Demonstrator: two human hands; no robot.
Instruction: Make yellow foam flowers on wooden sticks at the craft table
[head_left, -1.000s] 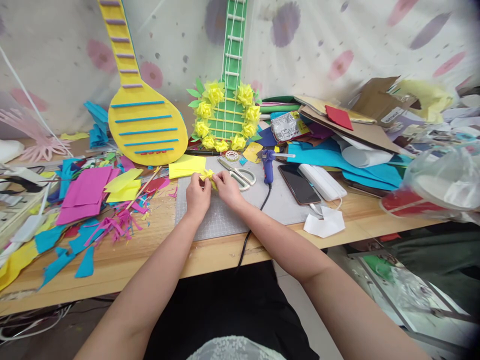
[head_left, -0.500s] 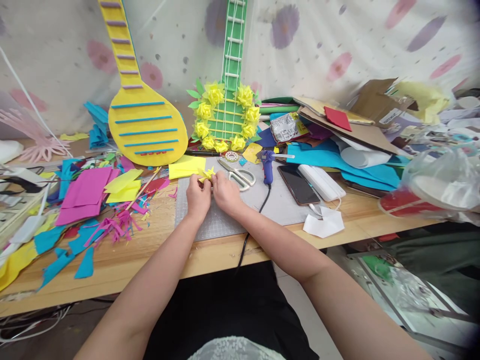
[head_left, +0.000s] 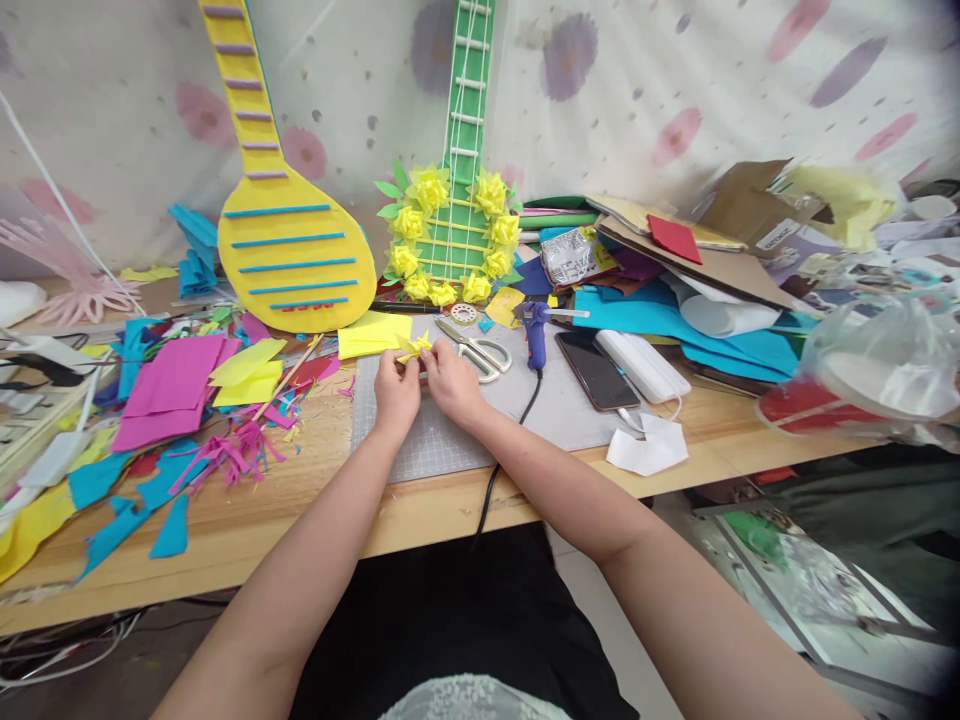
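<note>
Both hands meet over the grey cutting mat point(head_left: 435, 440), pinching a small yellow paper flower point(head_left: 415, 346) between them. My left hand point(head_left: 397, 390) grips its left side and my right hand point(head_left: 452, 382) its right side; the fingertips partly hide it. Just beyond my right hand lie scissors point(head_left: 480, 356) with pale handles. Folded yellow crepe paper point(head_left: 373, 335) lies beyond my left hand. A purple glue gun point(head_left: 535, 340) rests to the right on the mat. Behind stands a green paper guitar point(head_left: 466, 170), ringed by yellow paper flowers point(head_left: 491, 190).
A yellow cardboard guitar point(head_left: 296, 270) leans against the patterned curtain. Paper scraps point(head_left: 165, 390) spread over the left side. To the right are a phone point(head_left: 596, 370), a white power bank point(head_left: 642, 365), stacked blue paper point(head_left: 720, 345) and a bagged red cup point(head_left: 825, 400). The glue gun's cord point(head_left: 489, 500) drops over the table edge.
The yellow flower has turned slightly between my fingers, with small shifts of the fingertips. Everything else stays in place.
</note>
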